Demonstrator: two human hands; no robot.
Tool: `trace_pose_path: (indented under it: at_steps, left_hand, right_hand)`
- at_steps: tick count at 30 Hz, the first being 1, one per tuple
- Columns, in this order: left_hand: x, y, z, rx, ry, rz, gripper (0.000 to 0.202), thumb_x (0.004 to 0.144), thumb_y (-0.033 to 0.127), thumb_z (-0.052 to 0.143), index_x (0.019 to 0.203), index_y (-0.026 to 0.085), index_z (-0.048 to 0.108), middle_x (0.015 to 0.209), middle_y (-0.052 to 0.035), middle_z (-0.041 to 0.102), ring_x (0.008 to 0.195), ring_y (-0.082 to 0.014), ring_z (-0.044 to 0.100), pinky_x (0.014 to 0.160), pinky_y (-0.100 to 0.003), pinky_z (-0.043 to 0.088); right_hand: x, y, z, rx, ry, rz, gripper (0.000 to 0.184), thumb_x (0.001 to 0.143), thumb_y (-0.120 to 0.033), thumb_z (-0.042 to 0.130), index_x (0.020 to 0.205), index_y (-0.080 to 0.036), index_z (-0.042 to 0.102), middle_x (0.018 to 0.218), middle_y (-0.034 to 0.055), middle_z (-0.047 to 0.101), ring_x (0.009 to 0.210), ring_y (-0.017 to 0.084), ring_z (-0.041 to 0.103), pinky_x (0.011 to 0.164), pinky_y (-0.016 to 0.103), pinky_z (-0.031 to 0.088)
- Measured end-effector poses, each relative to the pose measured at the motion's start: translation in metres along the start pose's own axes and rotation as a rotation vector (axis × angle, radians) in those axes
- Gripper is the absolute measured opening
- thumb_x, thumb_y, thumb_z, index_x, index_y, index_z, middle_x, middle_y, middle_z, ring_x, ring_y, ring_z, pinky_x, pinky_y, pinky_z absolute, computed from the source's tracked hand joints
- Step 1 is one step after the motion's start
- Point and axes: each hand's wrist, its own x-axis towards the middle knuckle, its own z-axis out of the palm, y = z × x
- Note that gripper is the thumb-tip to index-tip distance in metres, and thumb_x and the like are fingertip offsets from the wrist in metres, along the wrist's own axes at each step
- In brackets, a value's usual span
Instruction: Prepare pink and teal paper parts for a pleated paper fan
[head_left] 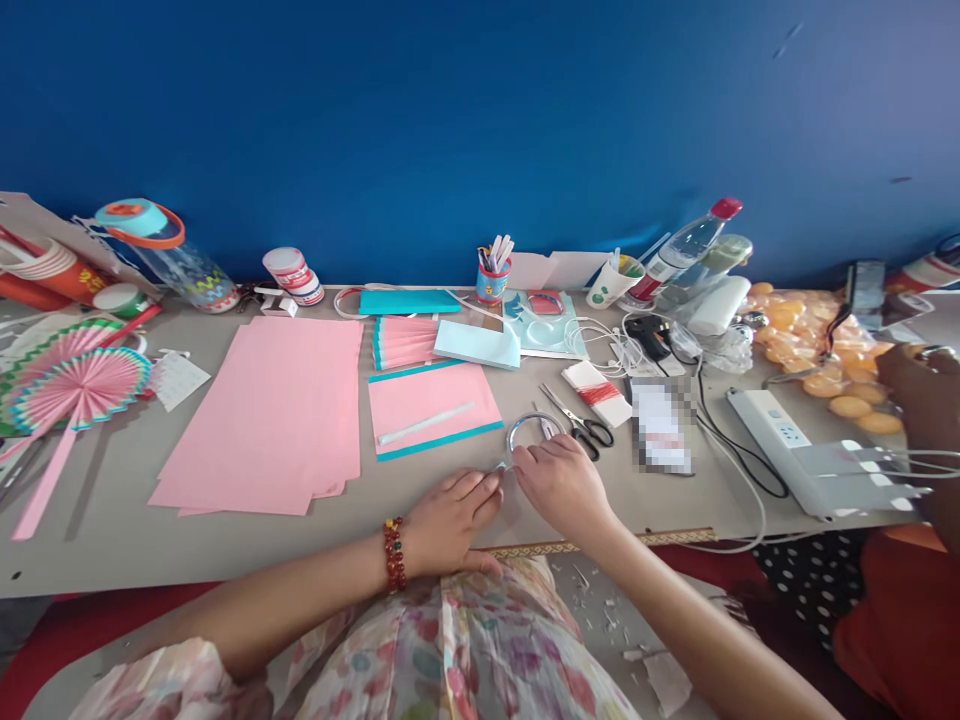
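My left hand [456, 512] lies near the table's front edge, fingers stretched out and thumb apart, with a bead bracelet at the wrist. A tiny pale bit shows at its fingertips. Just to the right, my right hand [559, 488] is closed, its fingers pinched down by that bit; what they hold is hidden. Touching or right behind those fingers is a ring-shaped roll of tape [517, 422], partly covered. Scissors with black handles [592, 432] lie right of the roll. A pink sheet with teal edges [420, 400] bears a white strip [426, 424].
Pink paper sheets [270, 410] are stacked at left, beside a folded paper fan [82, 390]. Pleated pink paper [405, 342], a pen cup [493, 280] and a bottle [686, 250] stand or lie farther back. Rightward are a phone [661, 425], a power strip [780, 440] and another person's arm [922, 410].
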Motion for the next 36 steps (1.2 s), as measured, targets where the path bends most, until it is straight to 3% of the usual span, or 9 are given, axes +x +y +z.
trace_pose_path:
  at_steps: [7, 19, 27, 36]
  left_hand:
    - [0.004, -0.001, -0.001, 0.017, -0.013, 0.020, 0.096, 0.082, 0.085, 0.025, 0.136, 0.010, 0.052, 0.149, -0.0188, 0.045, 0.129, -0.0290, 0.043, 0.112, -0.040, 0.024]
    - [0.008, -0.001, 0.001, -0.004, 0.021, 0.006, 0.092, 0.083, 0.085, 0.028, 0.130, 0.010, 0.055, 0.148, -0.0199, 0.045, 0.126, -0.0305, 0.047, 0.108, -0.039, 0.029]
    - [0.001, -0.004, 0.003, 0.001, 0.022, -0.009, 0.065, 0.096, 0.062, 0.042, 0.137, 0.012, 0.049, 0.154, -0.0151, 0.040, 0.132, -0.0271, 0.045, 0.111, -0.037, 0.028]
    - [0.009, -0.003, -0.003, -0.002, -0.020, -0.013, 0.076, 0.089, 0.075, 0.038, 0.128, 0.013, 0.055, 0.152, -0.0163, 0.042, 0.124, -0.0284, 0.048, 0.106, -0.038, 0.031]
  right_hand:
    - [0.001, -0.005, -0.005, -0.007, -0.073, 0.049, 0.007, 0.090, -0.018, 0.059, 0.084, -0.018, 0.061, 0.068, 0.0009, 0.067, 0.065, 0.018, 0.059, 0.074, 0.036, 0.028]
    - [0.015, -0.006, -0.017, -0.007, -0.235, 0.065, 0.013, 0.092, -0.019, 0.054, 0.096, -0.015, 0.065, 0.074, 0.0051, 0.072, 0.071, 0.022, 0.064, 0.074, 0.037, 0.029]
    - [0.021, -0.002, -0.025, 0.008, -0.301, 0.089, 0.019, 0.092, -0.020, 0.053, 0.105, -0.013, 0.065, 0.078, 0.0079, 0.074, 0.075, 0.024, 0.066, 0.076, 0.036, 0.032]
    - [0.018, -0.003, -0.022, 0.008, -0.304, 0.101, 0.020, 0.092, -0.021, 0.054, 0.109, -0.014, 0.064, 0.080, 0.0077, 0.074, 0.076, 0.024, 0.066, 0.076, 0.037, 0.032]
